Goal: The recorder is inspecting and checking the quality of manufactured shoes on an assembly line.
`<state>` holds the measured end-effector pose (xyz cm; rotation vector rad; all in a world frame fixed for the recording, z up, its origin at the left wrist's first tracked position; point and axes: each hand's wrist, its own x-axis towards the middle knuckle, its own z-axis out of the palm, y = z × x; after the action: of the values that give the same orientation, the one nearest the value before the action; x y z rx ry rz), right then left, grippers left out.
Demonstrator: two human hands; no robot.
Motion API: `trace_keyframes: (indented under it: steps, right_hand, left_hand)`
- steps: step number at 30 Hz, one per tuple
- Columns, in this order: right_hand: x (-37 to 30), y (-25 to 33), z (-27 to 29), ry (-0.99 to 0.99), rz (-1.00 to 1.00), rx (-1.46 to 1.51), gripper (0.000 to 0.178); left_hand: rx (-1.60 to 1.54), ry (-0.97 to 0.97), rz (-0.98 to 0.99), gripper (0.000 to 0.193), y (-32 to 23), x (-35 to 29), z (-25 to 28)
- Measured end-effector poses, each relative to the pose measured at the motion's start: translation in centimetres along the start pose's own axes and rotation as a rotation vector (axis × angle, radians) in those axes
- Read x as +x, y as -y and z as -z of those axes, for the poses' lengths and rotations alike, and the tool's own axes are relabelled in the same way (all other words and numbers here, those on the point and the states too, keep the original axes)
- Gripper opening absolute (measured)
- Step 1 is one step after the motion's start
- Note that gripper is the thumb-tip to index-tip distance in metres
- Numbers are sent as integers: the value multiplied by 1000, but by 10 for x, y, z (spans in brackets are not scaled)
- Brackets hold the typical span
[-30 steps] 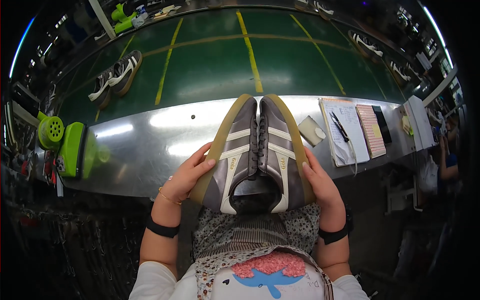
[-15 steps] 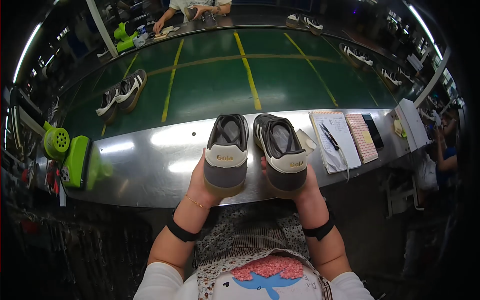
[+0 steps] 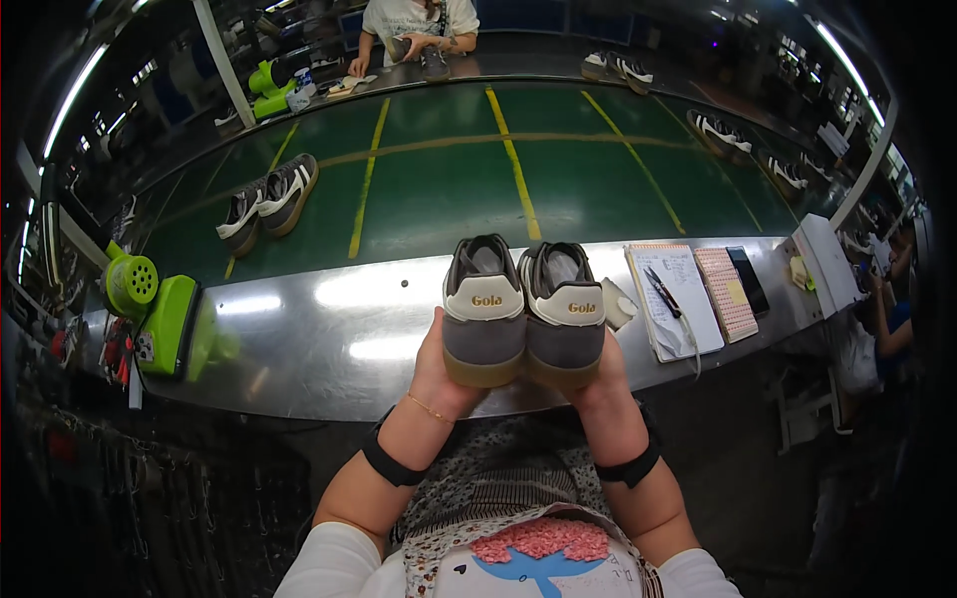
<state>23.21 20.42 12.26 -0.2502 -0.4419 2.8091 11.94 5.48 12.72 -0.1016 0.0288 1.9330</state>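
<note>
And here we are at the metal counter [image 3: 299,369], with 2 shoes up in the air above its near edge! The left hand [image 3: 436,371] has the left shoe [image 3: 485,334] gripped from below and outside, thumb up along its outer side; the right hand [image 3: 605,377] grasps the right shoe [image 3: 565,339] in much the same way, though most of the fingers on both sides are hidden. Side by side they sit, grey with white heel patches and tan soles, heels to the wearer, toes toward the green table [image 3: 439,199]. Are they touching? They're so close I can't tell.

Just beyond the right shoe lies a pale block [image 3: 618,307], partly covered. Next along, an open notebook [image 3: 688,324] with snips [image 3: 662,291] resting on it, then a red-patterned notebook [image 3: 720,289] and a dark phone [image 3: 750,284]. Over on the left stands a bright green machine [image 3: 171,329], and on the green table, another 2 shoes [image 3: 287,195] lean together. Across the way, a co-worker in a white top [image 3: 399,17] handles a shoe too!
</note>
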Motion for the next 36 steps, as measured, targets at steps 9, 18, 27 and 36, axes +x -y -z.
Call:
trace_keyframes:
  steps: [9,18,27,36]
  right_hand:
    - [2,-4,-4,-74,24,-83,48]
    - [2,-11,-7,-50,11,-14,46]
    - [3,-16,-9,-8,9,27,46]
    - [1,-20,-9,-151,56,-86,47]
  left_hand:
    - [-82,90,31,59,-2,-7,-3]
    - [-42,81,2,58,-4,-9,-7]
    - [-73,68,10,58,-9,-11,-6]
    - [121,-121,-128,51,-12,-15,5]
